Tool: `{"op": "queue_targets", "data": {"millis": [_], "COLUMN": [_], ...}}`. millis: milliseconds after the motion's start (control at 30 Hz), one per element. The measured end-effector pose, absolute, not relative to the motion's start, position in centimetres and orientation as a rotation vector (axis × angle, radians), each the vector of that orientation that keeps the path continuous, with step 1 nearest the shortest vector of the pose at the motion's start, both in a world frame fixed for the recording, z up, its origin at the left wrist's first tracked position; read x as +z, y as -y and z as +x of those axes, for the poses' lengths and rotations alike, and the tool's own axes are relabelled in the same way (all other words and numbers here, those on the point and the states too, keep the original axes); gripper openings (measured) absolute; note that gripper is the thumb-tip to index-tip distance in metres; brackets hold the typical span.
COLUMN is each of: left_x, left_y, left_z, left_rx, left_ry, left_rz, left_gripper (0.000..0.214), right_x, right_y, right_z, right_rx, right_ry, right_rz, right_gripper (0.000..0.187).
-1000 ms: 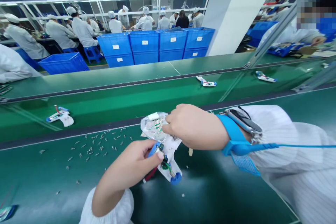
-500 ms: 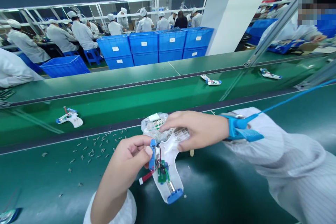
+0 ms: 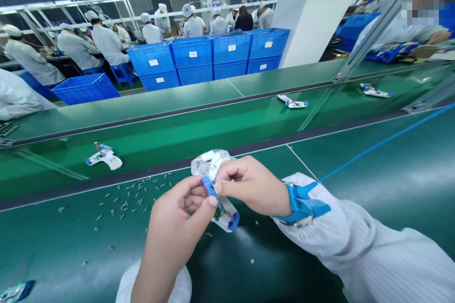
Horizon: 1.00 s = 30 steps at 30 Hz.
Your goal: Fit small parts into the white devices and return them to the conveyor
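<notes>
My left hand [image 3: 186, 215] is closed, thumb and fingers pinching a blue plastic end piece [image 3: 209, 186]. Beneath the hands lies a white plastic housing half [image 3: 224, 221] of a handheld device, with a green circuit board, a metal cylinder and a blue end cap [image 3: 233, 222]. My right hand [image 3: 254, 187] is closed too, its thumb and fingertips pressed together against the blue end piece; anything small between them is hidden. Behind the hands rests a clear plastic bag [image 3: 202, 164] of small parts, partly covered by the right hand.
Small metal parts [image 3: 124, 206] are scattered on the green bench left of my hands. Similar housings [image 3: 104, 157] lie on the green conveyor belt [image 3: 170, 139]. A blue cord [image 3: 384, 139] runs rightward from my wrist strap [image 3: 307, 203]. Blue bins [image 3: 192, 54] and co-workers are beyond.
My right hand has moved from the housing's far end in to the blue end piece, its fingers closing. The housing is turned and farther from me. Housings on the belt have shifted right.
</notes>
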<state>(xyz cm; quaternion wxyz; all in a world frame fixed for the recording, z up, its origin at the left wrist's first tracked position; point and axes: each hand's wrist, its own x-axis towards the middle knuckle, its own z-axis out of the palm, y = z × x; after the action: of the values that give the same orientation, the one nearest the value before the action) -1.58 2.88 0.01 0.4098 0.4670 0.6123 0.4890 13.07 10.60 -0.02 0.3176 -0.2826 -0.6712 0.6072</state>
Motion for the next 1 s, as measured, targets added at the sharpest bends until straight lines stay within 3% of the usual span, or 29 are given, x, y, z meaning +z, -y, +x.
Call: {"op": "queue_targets", "data": {"millis": [100,233,467,667,867,1000], "left_x": [-0.2,-0.3,-0.5,-0.9,-0.8,-0.8], "left_y": [-3.5,-4.3,-4.7,-4.6,-4.7,-4.7], "left_z": [-1.5,-1.3,-0.8,-0.5,0.3,0.4], "left_rx": [1.367,1.498,1.641,1.685,1.670,1.668], "left_ry": [-1.382,-1.308,-1.206,-1.110,-1.049,-1.037], "left_rz": [0.918,0.795,0.610,0.535,0.506,0.503], "left_gripper": [0.020,0.021,0.022,0.019,0.016,0.017], "right_x": [-0.7,-1.0,-0.7,-2.5,-2.8,-2.9], "right_y": [-12.1,-13.1,-9.1,-9.2,-9.2,-9.1], "right_z": [13.1,13.6,13.4,11.6,11.2,11.2], "right_rx": [1.502,1.074,0.552,0.361,0.095,0.092], "right_ry": [1.772,1.786,2.040,1.848,1.787,1.755], "right_rz": [-0.802,-1.023,-0.615,-0.602,-0.639,-0.637], "right_gripper": [0.019,0.022,0.014,0.007,0.013,0.014]}}
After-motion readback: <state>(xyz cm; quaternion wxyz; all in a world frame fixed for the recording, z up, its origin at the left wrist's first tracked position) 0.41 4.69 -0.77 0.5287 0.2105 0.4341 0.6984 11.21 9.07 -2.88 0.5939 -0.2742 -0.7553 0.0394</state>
